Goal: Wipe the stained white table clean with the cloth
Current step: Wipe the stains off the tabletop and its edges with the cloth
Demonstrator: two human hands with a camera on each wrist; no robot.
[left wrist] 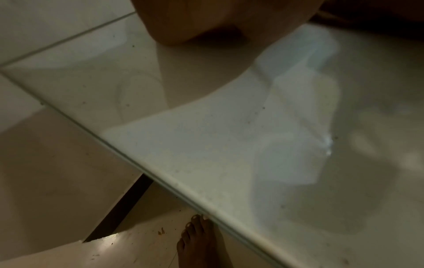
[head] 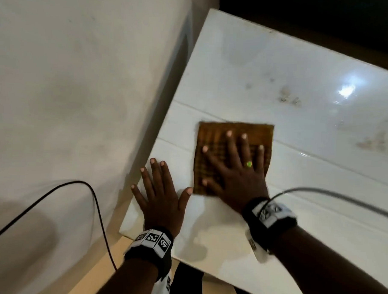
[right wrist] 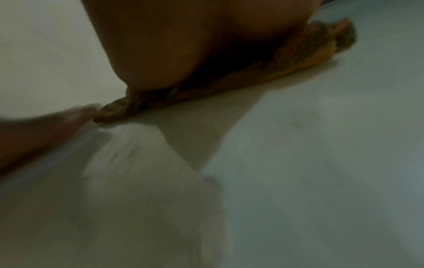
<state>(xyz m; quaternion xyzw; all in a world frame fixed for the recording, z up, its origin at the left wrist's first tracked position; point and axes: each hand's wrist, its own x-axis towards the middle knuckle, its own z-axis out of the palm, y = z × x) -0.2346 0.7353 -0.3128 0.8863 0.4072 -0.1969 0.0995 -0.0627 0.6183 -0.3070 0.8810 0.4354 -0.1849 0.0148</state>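
A square brown waffle-weave cloth (head: 224,135) lies flat on the glossy white table (head: 281,61). My right hand (head: 234,168) presses on it with fingers spread and straight; a green ring shows on one finger. In the right wrist view the palm (right wrist: 183,45) sits on the cloth (right wrist: 298,54). My left hand (head: 160,189) rests flat on the table's left edge, fingers straight, beside the cloth. The left wrist view shows only its palm heel (left wrist: 206,21) on the table (left wrist: 206,145). Brownish stains (head: 288,96) mark the table beyond the cloth, more stains (head: 375,141) to the right.
A pale wall (head: 69,85) runs close along the table's left side. A black cable (head: 60,188) hangs at the left and a grey cable (head: 342,195) crosses above the table at the right. My bare foot (left wrist: 197,241) stands on the tiled floor under the table's near edge.
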